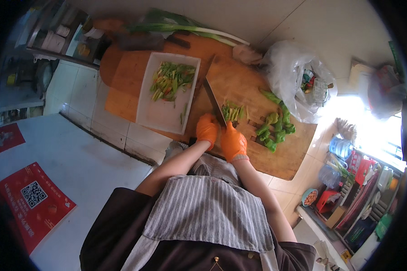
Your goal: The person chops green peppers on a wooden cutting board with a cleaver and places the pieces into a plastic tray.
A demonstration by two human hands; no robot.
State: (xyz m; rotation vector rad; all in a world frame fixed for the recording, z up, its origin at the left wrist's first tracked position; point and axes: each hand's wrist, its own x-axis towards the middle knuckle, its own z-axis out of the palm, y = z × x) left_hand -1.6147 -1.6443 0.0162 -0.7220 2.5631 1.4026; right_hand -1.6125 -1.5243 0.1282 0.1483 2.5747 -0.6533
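Both hands wear orange gloves. My right hand grips the near end of a kitchen knife, whose broad blade points away from me over the wooden cutting board. My left hand is close beside the knife, on its left; its fingers are partly hidden, and whether they hold anything does not show. Cut green pepper strips lie against the blade's right side. Farther right on the board are whole green peppers. Left of the board, a white plastic tray holds cut green vegetable pieces.
Leeks and a dark-bladed cleaver lie behind the tray. A clear plastic bag with packaging stands at the board's back right. Shelving with goods and a bowl of eggs is at right; a white counter is at left.
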